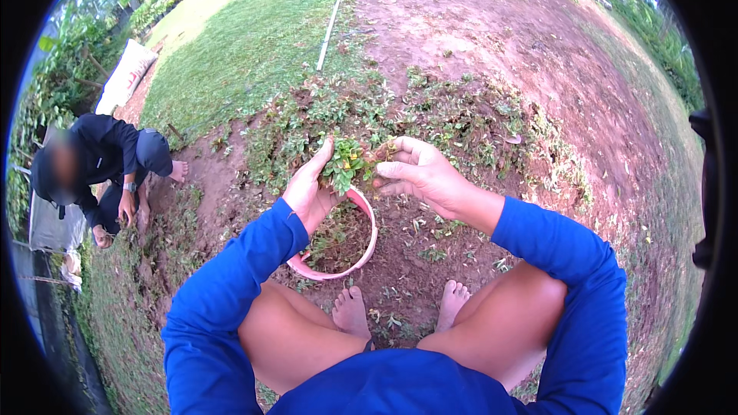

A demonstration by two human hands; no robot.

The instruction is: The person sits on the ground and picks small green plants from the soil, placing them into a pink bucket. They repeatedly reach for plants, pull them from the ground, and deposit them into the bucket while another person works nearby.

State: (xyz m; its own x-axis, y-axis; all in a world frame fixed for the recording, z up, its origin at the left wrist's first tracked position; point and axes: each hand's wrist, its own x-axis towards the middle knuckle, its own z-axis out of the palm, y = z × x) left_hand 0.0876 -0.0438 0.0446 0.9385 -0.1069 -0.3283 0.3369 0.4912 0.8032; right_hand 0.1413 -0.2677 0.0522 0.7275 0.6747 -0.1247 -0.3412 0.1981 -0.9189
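My left hand point(314, 190) cradles a clump of leafy green plants point(345, 162), its thumb raised along the leaves. At the clump's right side, the fingers of my right hand point(418, 176) pinch the brownish roots and stems point(380, 153). Just below both hands, a pink round tub point(372, 242) stands on the soil in front of my feet. Cut or pulled greenery point(340, 242) lies inside it. My left forearm covers part of the tub's left rim.
Loose uprooted plants point(461, 115) are heaped on the soil ahead. At the left, another person point(109, 167) crouches with both hands low to the ground. A white sack point(127, 75) lies behind that person. A pale strip point(328, 34) rests along the lawn point(248, 46) beside bare earth point(438, 23).
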